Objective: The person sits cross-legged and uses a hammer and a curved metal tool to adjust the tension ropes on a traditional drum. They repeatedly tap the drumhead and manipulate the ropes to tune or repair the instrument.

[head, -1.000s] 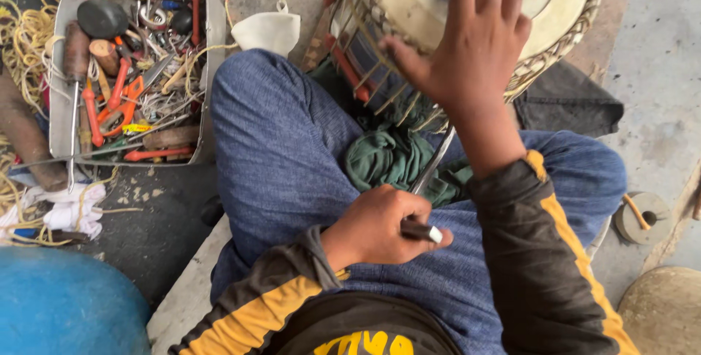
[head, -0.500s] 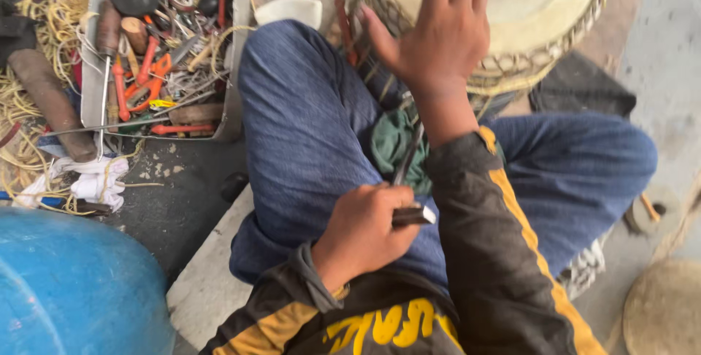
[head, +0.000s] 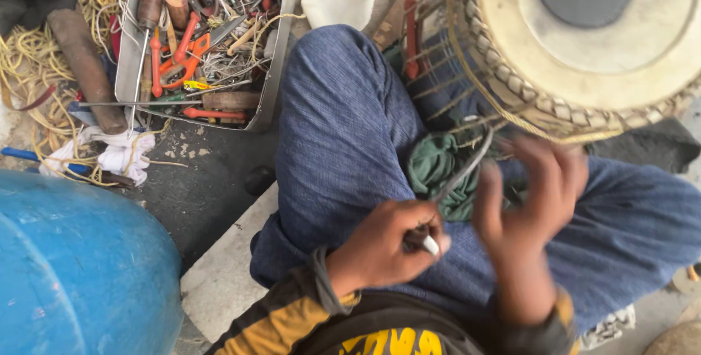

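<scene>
A round hand drum with a cream skin, a dark centre patch and woven lacing rests tilted on my lap. My left hand is closed around the handle of a thin metal tool, whose shaft reaches up toward the drum's lacing. My right hand is blurred, fingers spread, just below the drum's rim and holding nothing. A green cloth lies bunched on my blue trousers between the two hands.
A metal tray full of pliers, screwdrivers and scrap stands at the upper left. Yellow cord and a white rag lie beside it. A blue drum-shaped container fills the lower left. A white cup sits near my knee.
My right hand has come off the drum's skin and dropped down below the rim, toward the tool. The view has swung right. My left hand keeps its grip on the tool.
</scene>
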